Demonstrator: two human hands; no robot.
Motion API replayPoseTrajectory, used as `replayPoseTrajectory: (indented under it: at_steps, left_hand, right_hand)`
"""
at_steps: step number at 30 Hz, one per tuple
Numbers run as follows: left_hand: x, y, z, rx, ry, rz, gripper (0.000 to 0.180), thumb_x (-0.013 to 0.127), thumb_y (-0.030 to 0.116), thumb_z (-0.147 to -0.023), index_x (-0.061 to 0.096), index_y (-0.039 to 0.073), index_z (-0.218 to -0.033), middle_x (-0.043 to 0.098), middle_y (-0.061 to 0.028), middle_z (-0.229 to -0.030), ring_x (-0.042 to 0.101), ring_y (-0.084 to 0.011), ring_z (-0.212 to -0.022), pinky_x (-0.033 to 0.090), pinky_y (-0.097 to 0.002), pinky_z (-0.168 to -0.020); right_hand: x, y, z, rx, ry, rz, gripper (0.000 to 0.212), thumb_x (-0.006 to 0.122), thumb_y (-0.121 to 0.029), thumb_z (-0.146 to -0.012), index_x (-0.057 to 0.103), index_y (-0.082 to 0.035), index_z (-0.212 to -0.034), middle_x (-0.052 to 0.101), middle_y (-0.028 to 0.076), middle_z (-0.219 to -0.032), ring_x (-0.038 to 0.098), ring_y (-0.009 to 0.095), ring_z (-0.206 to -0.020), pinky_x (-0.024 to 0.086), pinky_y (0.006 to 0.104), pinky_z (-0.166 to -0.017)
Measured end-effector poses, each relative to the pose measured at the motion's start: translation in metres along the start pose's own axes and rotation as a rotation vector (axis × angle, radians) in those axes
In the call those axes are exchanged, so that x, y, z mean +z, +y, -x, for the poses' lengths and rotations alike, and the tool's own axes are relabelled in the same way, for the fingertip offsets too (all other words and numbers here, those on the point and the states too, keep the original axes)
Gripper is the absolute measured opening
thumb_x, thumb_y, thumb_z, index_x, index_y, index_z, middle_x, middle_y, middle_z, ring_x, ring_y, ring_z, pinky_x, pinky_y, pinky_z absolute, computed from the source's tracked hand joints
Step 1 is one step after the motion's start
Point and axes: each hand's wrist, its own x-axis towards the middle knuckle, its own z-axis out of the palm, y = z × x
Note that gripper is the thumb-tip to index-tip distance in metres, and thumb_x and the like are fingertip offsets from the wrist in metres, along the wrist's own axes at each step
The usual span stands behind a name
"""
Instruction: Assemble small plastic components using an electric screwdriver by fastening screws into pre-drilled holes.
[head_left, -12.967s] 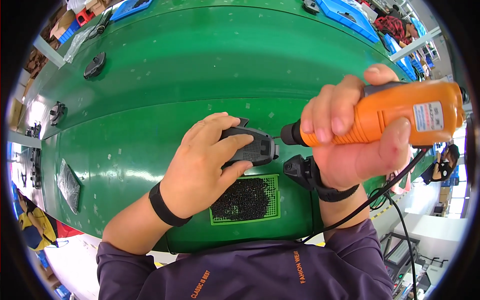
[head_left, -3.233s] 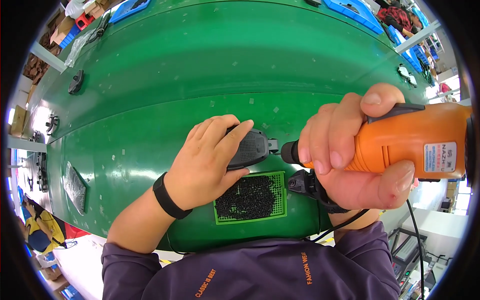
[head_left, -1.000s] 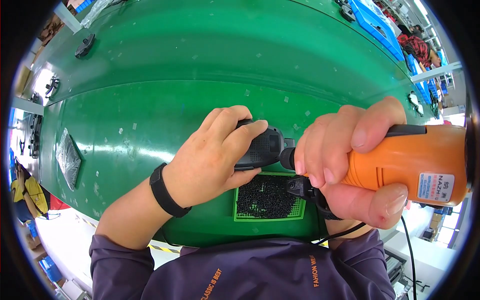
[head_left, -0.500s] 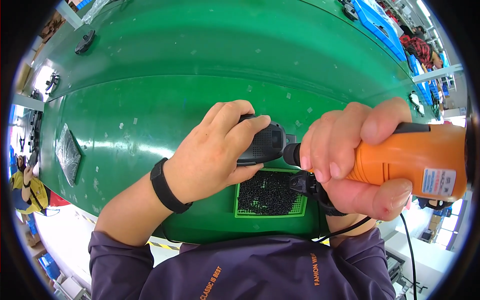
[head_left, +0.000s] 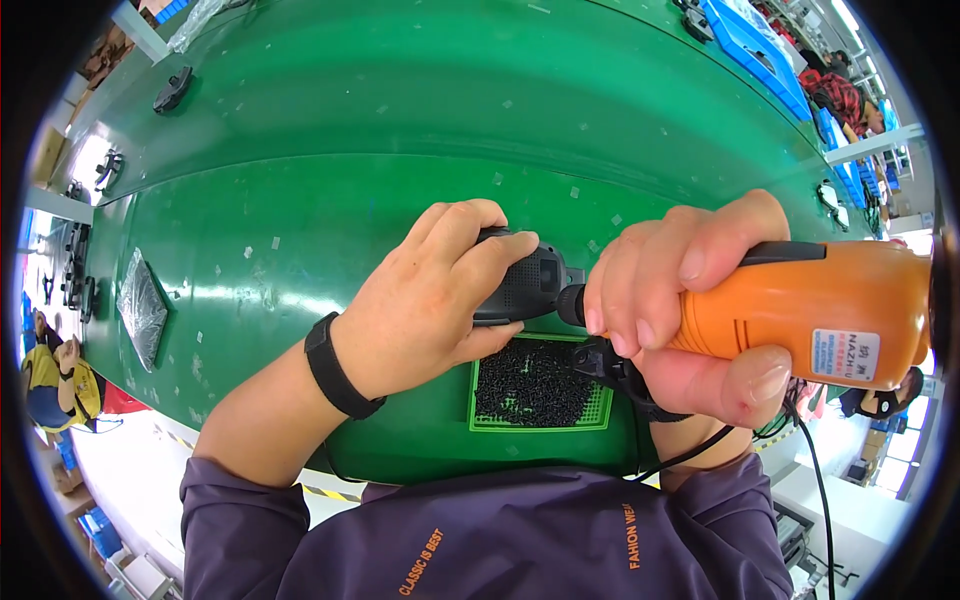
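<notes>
My left hand (head_left: 425,285) is closed around a black plastic device (head_left: 532,282) with a perforated grille, its fingers over the top and its thumb at the near side. An orange electric screwdriver (head_left: 790,315) is gripped in my right hand (head_left: 680,300), lying nearly sideways. Its black nose is right by the device's right end; whether the tip touches cannot be made out. Just below both hands sits a green tray (head_left: 540,428) of small black screws (head_left: 530,385). A black fitting (head_left: 598,360) near my right wrist overlaps the tray's right corner.
A clear plastic bag (head_left: 143,308) lies on the green table (head_left: 300,215) at left. Black parts (head_left: 174,90) rest at the far left, and a blue tray (head_left: 755,60) stands far right. A black cable (head_left: 820,490) hangs at right. Other people (head_left: 60,385) are at the sides.
My right hand and the screwdriver have shifted slightly left, bringing its nose closer to the device. My left hand has stayed almost still on the device.
</notes>
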Motion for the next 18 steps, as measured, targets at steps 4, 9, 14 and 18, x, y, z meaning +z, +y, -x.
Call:
replayPoseTrajectory:
  at_steps: [4, 9, 14, 18]
  left_hand:
    - [0.001, 0.004, 0.008, -0.031, 0.014, 0.036, 0.071, 0.087, 0.019, -0.067, 0.059, 0.008, -0.131, 0.055, -0.0167, -0.124, 0.055, -0.0376, -0.116, 0.048, -0.0455, -0.1]
    - [0.022, 0.004, -0.013, -0.027, 0.063, 0.127, 0.071, 0.087, 0.021, -0.069, 0.056, 0.005, -0.131, 0.053, -0.0189, -0.123, 0.053, -0.0393, -0.118, 0.047, -0.0458, -0.102]
    - [0.016, 0.008, -0.017, 0.017, 0.123, 0.143, 0.07, 0.088, 0.021, -0.069, 0.056, 0.004, -0.13, 0.053, -0.0191, -0.122, 0.053, -0.0393, -0.117, 0.047, -0.0451, -0.102]
    - [-0.007, 0.006, -0.024, 0.007, 0.128, 0.151, 0.079, 0.089, 0.017, -0.07, 0.052, 0.006, -0.139, 0.054, -0.0191, -0.128, 0.053, -0.0401, -0.122, 0.046, -0.0461, -0.105]
  right_hand:
    - [0.016, -0.002, 0.0, 0.06, 0.203, -0.061, 0.062, 0.075, -0.06, -0.085, 0.046, -0.009, -0.105, 0.053, 0.001, -0.069, 0.051, 0.013, -0.053, 0.048, 0.0285, -0.051]
    - [-0.018, -0.002, 0.001, -0.079, 0.177, -0.066, 0.058, 0.074, -0.051, -0.088, 0.046, -0.007, -0.114, 0.051, 0.001, -0.071, 0.047, 0.011, -0.054, 0.044, 0.0239, -0.051]
    - [-0.03, -0.033, 0.004, -0.176, 0.096, -0.064, 0.061, 0.074, -0.049, -0.089, 0.045, -0.006, -0.12, 0.05, 0.0, -0.073, 0.046, 0.011, -0.055, 0.044, 0.0254, -0.054]
    - [-0.031, -0.066, -0.013, -0.231, 0.058, -0.172, 0.072, 0.078, -0.054, -0.086, 0.042, -0.008, -0.129, 0.055, 0.004, -0.079, 0.052, 0.016, -0.06, 0.051, 0.0329, -0.059]
